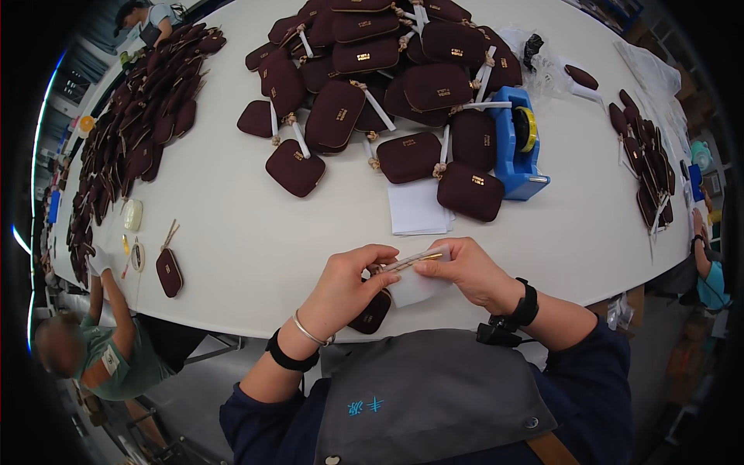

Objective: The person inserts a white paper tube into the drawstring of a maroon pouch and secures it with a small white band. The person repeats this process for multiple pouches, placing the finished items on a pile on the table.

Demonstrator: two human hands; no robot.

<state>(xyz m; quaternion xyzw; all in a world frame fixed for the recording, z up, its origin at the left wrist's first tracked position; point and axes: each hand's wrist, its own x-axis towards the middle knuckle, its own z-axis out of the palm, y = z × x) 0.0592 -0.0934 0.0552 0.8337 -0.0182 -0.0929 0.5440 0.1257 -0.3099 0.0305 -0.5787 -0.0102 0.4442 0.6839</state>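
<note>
Near the table's front edge, my left hand (pixel 353 285) and my right hand (pixel 471 271) hold a small white paper sheet (pixel 416 290) between them. Its upper edge is rolled over a thin cord with a gold-coloured end (pixel 431 256). Fingers and thumbs of both hands pinch this roll. Below my left hand lies a dark maroon zipped pouch (pixel 370 313), partly hidden by that hand. The cord seems to run toward it, but the join is covered.
Maroon pouches (pixel 337 116), several with paper-wrapped straps, are heaped ahead. Beside them stand a blue tape dispenser (pixel 518 147) and a white paper stack (pixel 418 209). More pouches (pixel 139 124) cover the left side; others (pixel 647 159) lie right. Co-workers stand around the table.
</note>
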